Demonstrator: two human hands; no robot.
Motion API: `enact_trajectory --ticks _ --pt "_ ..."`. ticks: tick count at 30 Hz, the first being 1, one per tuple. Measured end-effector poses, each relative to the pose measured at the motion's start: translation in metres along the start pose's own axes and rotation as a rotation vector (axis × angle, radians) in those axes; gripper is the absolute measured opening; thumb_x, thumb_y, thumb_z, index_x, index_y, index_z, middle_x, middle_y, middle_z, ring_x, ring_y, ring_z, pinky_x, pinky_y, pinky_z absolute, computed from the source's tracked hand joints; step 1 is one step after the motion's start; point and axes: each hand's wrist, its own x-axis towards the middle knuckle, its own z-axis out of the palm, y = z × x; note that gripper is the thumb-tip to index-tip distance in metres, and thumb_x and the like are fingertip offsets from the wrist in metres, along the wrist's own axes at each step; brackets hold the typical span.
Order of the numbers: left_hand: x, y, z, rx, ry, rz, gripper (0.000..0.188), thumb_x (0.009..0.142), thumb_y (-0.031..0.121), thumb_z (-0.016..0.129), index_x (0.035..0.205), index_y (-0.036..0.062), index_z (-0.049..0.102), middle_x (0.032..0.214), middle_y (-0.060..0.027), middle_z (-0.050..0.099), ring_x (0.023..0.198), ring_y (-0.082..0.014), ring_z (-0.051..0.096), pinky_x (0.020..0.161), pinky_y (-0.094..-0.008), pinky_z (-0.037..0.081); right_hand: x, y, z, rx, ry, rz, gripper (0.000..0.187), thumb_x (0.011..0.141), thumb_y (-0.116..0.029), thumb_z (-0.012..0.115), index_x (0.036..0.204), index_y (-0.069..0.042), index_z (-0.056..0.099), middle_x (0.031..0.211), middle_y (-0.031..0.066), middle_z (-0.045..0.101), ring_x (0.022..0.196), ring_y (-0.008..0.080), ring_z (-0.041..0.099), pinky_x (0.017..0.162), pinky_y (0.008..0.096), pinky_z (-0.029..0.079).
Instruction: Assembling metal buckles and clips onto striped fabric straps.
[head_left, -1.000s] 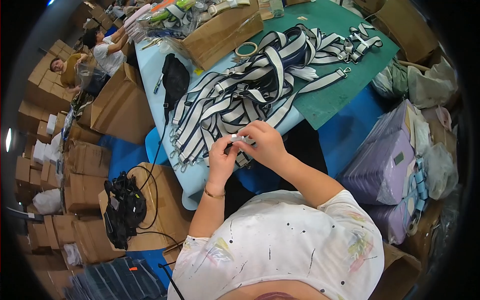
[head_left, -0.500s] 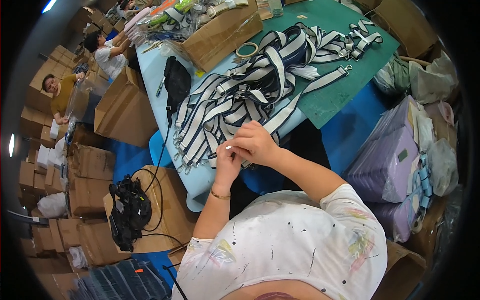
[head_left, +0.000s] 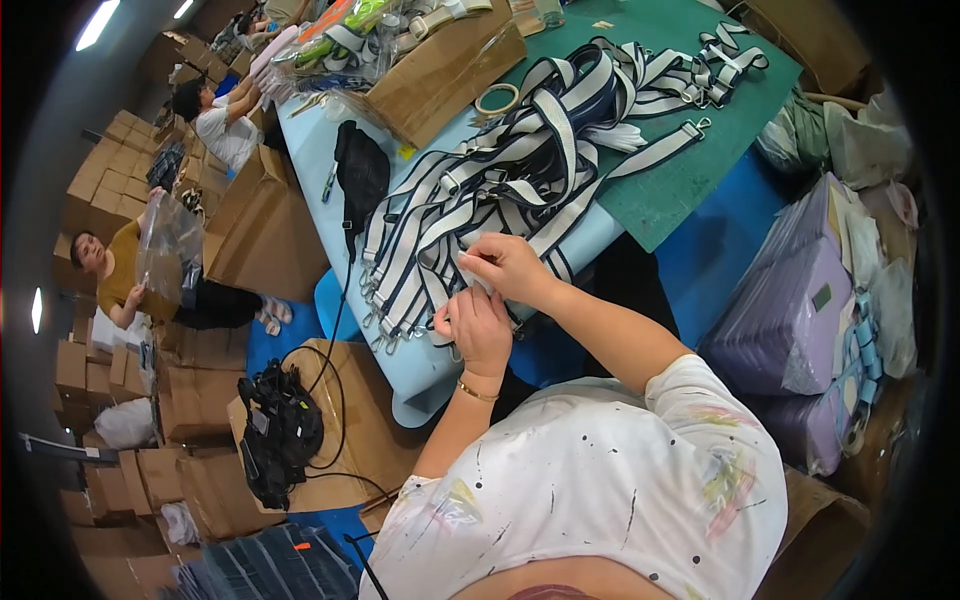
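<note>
My right hand (head_left: 508,268) is closed in a pinch at the table's near edge, with a bit of white at its fingertips too small to name. Just below it is my left hand (head_left: 477,330), its fingers curled and a thin bracelet on the wrist. What the left fingers hold, if anything, is hidden. A whitish scrap shows between the two hands. Beyond them lies a tangled heap of white webbing straps (head_left: 560,120) with navy edges. Metal snap hooks (head_left: 385,335) hang at the near left end of the heap. One strap end with a hook (head_left: 690,132) stretches to the right.
The light-blue table (head_left: 318,190) carries a green mat (head_left: 665,200), a roll of tape (head_left: 496,99), a black pouch (head_left: 358,175) and a cardboard box (head_left: 450,70). Purple wrapped stacks (head_left: 775,300) stand at right. At left, a co-worker (head_left: 125,270) holds a clear plastic bag (head_left: 168,245).
My hands have shifted slightly; the left has moved right, and the right hand's fingertips have drawn apart from it. The co-worker at left has raised the plastic bag and come further into view.
</note>
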Motion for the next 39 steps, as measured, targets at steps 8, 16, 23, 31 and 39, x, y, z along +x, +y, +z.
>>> enact_trajectory --ticks 8,16,23,31,39 --pt "0.021 -0.034 -0.003 -1.248 -0.352 -0.515 0.024 0.081 0.002 0.067 0.104 -0.0003 0.063 0.097 -0.0044 0.065 0.088 -0.0117 0.059 0.077 -0.0242 0.047 0.019 -0.006 -0.02 -0.053 -0.451 -0.455 0.015 0.08 -0.021 0.069 0.074 -0.008 0.066 0.075 0.0005 0.055 0.08 0.0202 0.049 0.074 0.0337 0.037" --pt "0.025 -0.035 0.008 -1.157 -0.305 -0.482 0.025 0.083 0.01 0.066 0.106 0.0002 0.061 0.097 -0.0056 0.066 0.088 -0.0123 0.059 0.076 -0.0262 0.047 0.025 -0.014 -0.003 -0.341 -0.314 -0.58 0.018 0.076 -0.024 0.068 0.065 -0.011 0.065 0.074 -0.0003 0.055 0.08 0.022 0.051 0.073 0.0348 0.039" --pt "0.031 -0.033 -0.033 -0.856 -0.524 -0.213 0.024 0.084 0.017 0.065 0.101 0.0003 0.066 0.09 -0.0127 0.068 0.081 -0.018 0.064 0.074 -0.0281 0.047 -0.039 -0.016 -0.042 -0.181 0.161 -0.274 0.011 0.083 -0.011 0.063 0.092 -0.005 0.062 0.084 0.0071 0.06 0.081 0.0201 0.055 0.075 0.0305 0.043" --pt "0.04 -0.032 -0.055 -0.909 -0.787 -0.171 0.021 0.08 0.011 0.068 0.097 -0.0001 0.068 0.088 -0.0128 0.068 0.076 -0.0172 0.064 0.07 -0.0269 0.048 -0.108 0.008 -0.024 0.825 -0.115 0.571 0.031 0.088 -0.02 0.064 0.111 -0.002 0.055 0.105 0.0041 0.059 0.093 0.0098 0.053 0.078 0.0235 0.043" --pt "0.025 -0.023 -0.061 -1.04 -0.738 -0.164 0.027 0.081 0.006 0.066 0.108 -0.0002 0.064 0.1 -0.0079 0.068 0.085 -0.0139 0.062 0.076 -0.025 0.047 -0.093 -0.001 -0.029 1.229 0.107 0.595 0.031 0.087 -0.013 0.064 0.115 -0.006 0.053 0.107 0.0053 0.061 0.101 0.0161 0.057 0.092 0.0309 0.043"
